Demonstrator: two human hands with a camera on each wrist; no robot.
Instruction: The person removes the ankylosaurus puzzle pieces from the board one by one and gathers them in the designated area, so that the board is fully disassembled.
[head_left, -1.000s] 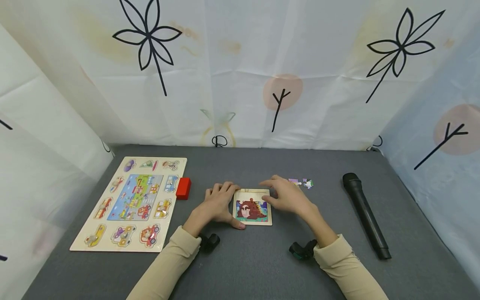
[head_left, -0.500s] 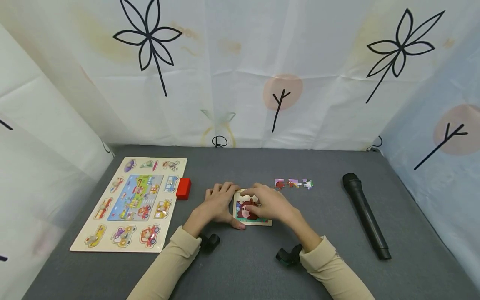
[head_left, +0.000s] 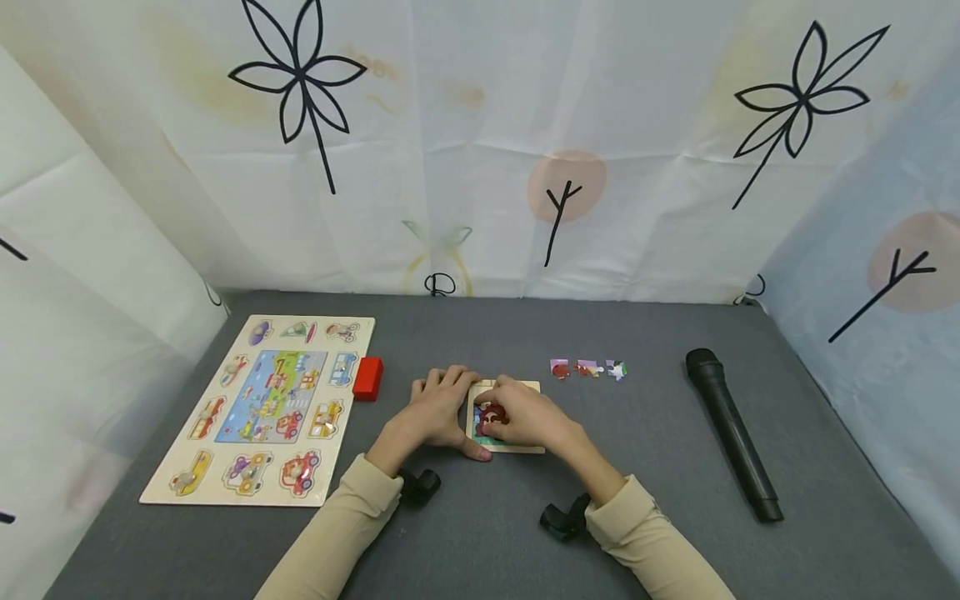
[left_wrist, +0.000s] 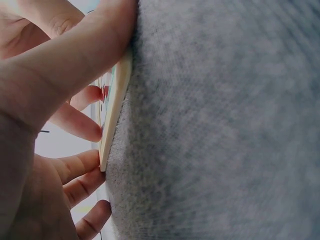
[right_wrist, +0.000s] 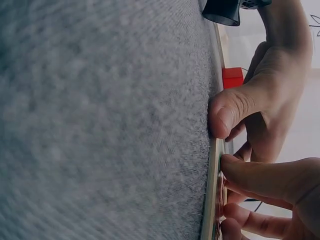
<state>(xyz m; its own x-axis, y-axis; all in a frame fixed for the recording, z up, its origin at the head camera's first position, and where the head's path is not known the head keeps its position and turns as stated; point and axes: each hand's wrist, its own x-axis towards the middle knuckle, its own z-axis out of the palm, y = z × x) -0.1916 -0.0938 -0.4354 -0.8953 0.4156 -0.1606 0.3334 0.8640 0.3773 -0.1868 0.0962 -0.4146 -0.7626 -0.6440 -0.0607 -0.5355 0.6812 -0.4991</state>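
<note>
So the left hand (head_left: 438, 412) grips the puzzle (head_left: 520, 449) edgewise, right hand (head_left: 525, 413) touches it, can't tell if it's pinching.

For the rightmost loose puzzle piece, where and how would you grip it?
I'd pinch the rightmost piece by its near and far edges, coming from above with the right hand. It lies flat on the table, so its underside seems out of reach, and the middle piece sits close on its left, leaving little room for a finger there.
</note>
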